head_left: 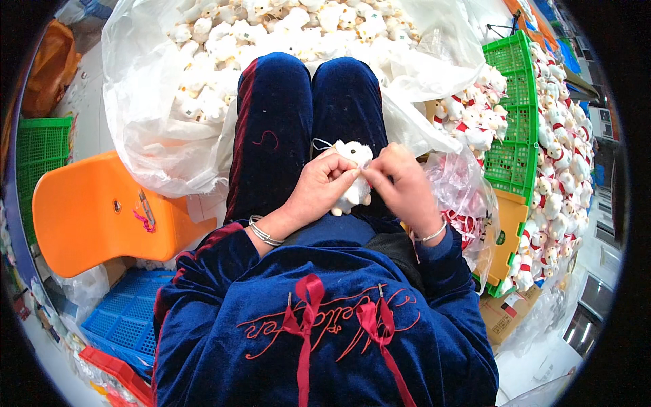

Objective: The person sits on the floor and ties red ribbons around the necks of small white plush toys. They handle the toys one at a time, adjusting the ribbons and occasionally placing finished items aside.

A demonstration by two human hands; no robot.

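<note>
A small white plush toy (355,153) with dark eyes and a thin white hanging loop rests upright in my lap. My left hand (313,184) is closed on its side, thumb and forefinger pinched together at the toy's neck. Against the other side of the neck, my right hand (407,184) has its thumb and bent forefinger pressed together. Whatever lies between those right fingertips is too small to make out. The toy's lower body and feet show below my fingers, on the dark blue cloth.
A large clear plastic bag (146,88) of white plush toys lies beyond my knees. On the right are a plastic bag of red ribbons (468,227), a green crate (505,146) and many toys with red ribbons (559,180). An orange stool (88,203) holding snips (147,207) stands left, above a blue crate (129,315).
</note>
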